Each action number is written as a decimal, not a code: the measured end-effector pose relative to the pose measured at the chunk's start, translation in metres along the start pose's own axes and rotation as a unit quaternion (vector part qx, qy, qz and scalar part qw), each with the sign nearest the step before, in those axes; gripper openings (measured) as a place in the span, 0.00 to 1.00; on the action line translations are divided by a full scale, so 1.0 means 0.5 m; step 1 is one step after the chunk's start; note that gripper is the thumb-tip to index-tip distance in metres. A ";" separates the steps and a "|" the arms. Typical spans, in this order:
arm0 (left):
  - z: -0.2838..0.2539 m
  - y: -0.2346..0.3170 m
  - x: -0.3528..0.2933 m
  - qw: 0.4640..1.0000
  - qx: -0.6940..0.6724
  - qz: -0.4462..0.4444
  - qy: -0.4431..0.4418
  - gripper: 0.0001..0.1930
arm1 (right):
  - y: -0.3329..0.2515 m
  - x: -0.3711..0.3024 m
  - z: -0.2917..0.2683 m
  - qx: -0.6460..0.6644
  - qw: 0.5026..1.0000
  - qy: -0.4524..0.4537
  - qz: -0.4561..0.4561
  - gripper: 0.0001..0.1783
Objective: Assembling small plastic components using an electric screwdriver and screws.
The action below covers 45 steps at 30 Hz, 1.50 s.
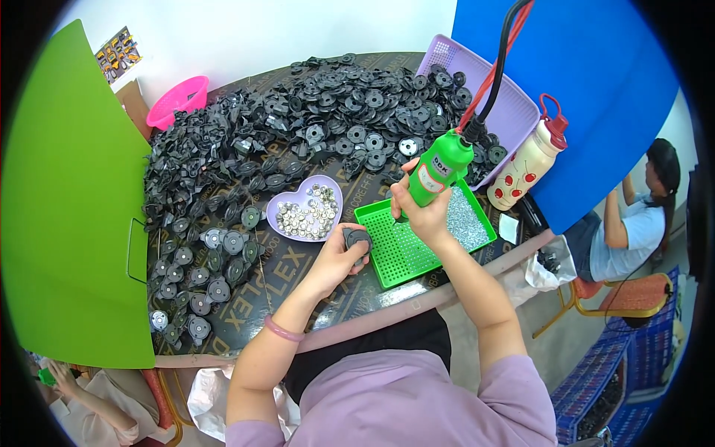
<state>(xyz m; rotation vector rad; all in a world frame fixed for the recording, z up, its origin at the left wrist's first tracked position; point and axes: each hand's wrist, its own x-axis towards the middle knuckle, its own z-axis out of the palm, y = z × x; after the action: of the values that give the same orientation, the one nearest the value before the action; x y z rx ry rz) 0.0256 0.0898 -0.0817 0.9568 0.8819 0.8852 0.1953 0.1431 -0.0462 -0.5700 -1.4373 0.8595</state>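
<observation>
My left hand (341, 257) is closed round a black round plastic part (358, 237), just off the left side of a green perforated tray (387, 276). In my right hand (422, 208) is a green electric screwdriver (444, 165), tilted, its cable rising from the top. Its lower end is over the tray, apart from the black part; the bit is hard to make out. Small silver screws (467, 220) lie heaped in the tray's right side. Left of the tray, a lilac heart-shaped dish (333, 185) holds many small round metal pieces (302, 216).
A large heap of black plastic parts (328, 104) covers the table's back and left. A pink basket (179, 100), a lilac basket (514, 93) and a cream bottle (527, 165) stand around it. Green (74, 208) and blue (558, 97) panels flank the table. Other people (633, 231) sit beyond them.
</observation>
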 end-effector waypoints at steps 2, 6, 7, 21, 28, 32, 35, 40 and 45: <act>0.003 -0.005 0.001 1.000 0.021 0.012 0.008 0.14 | -0.001 -0.002 0.000 -0.003 1.000 0.003 0.000 0.16; 0.008 -0.002 -0.001 0.999 0.037 0.001 -0.003 0.14 | 0.000 -0.002 -0.001 -0.012 1.000 -0.002 0.012 0.16; 0.007 -0.006 0.000 0.999 0.037 0.001 -0.005 0.14 | -0.001 -0.002 0.000 -0.014 1.000 -0.007 0.005 0.16; 0.002 -0.013 0.008 1.000 0.009 -0.011 -0.018 0.10 | -0.065 -0.018 0.058 0.180 0.978 0.027 -0.106 0.18; 0.003 -0.013 0.006 1.000 0.016 0.005 -0.023 0.13 | -0.064 -0.020 0.080 0.180 0.980 0.009 -0.087 0.19; 0.004 -0.015 0.005 0.999 0.030 0.016 -0.016 0.13 | -0.063 -0.023 0.087 0.154 0.985 -0.012 -0.080 0.18; 0.009 -0.014 0.003 0.996 0.081 0.032 0.001 0.13 | -0.061 -0.030 0.100 0.153 0.986 -0.019 -0.061 0.18; 0.009 -0.037 0.003 0.980 0.171 0.095 0.033 0.13 | -0.056 -0.028 0.109 0.095 0.992 -0.033 -0.071 0.19; 0.010 -0.016 0.004 0.977 0.164 0.127 0.038 0.12 | -0.098 -0.015 0.077 0.092 0.990 -0.066 -0.083 0.20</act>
<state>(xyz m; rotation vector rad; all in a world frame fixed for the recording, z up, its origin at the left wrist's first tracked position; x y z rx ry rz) 0.0327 0.0875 -0.0879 1.3518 1.0053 1.0176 0.1660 0.1023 -0.0088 -0.2544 -1.4840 0.8972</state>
